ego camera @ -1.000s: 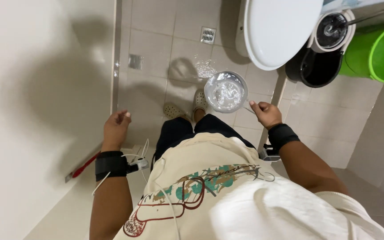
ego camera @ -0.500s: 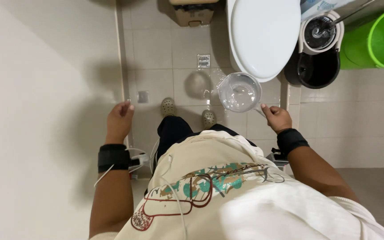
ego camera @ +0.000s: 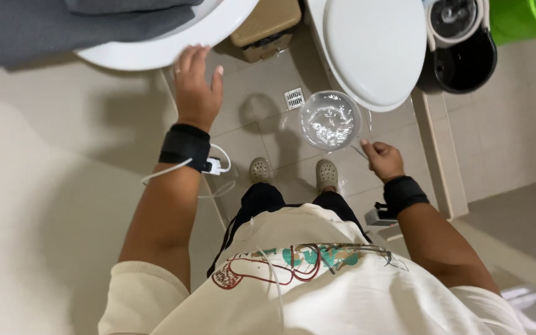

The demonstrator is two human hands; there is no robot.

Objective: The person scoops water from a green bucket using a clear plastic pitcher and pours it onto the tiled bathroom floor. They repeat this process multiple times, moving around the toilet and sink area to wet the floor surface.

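My left hand [ego camera: 196, 87] reaches up and forward with fingers spread, its fingertips touching the rim of a white basin [ego camera: 156, 46] at the top left. Dark grey cloth [ego camera: 82, 18] lies in that basin. My right hand [ego camera: 383, 158] is closed on the thin handle of a clear round cup [ego camera: 330, 120], which holds water and hangs over the tiled floor just in front of the white toilet lid [ego camera: 373, 49]. Black bands sit on both wrists, and a white cable trails from the left one.
A tan box [ego camera: 265, 25] stands behind the basin. A floor drain [ego camera: 294, 98] is between basin and toilet. A black bucket with a white mop wringer [ego camera: 463, 37] and a green bucket [ego camera: 528, 18] stand at the top right. A wall fills the left side.
The view has tilted forward, bringing the basin into sight. My left hand rose from beside the wall to the basin's rim. The right hand keeps the cup near the toilet.
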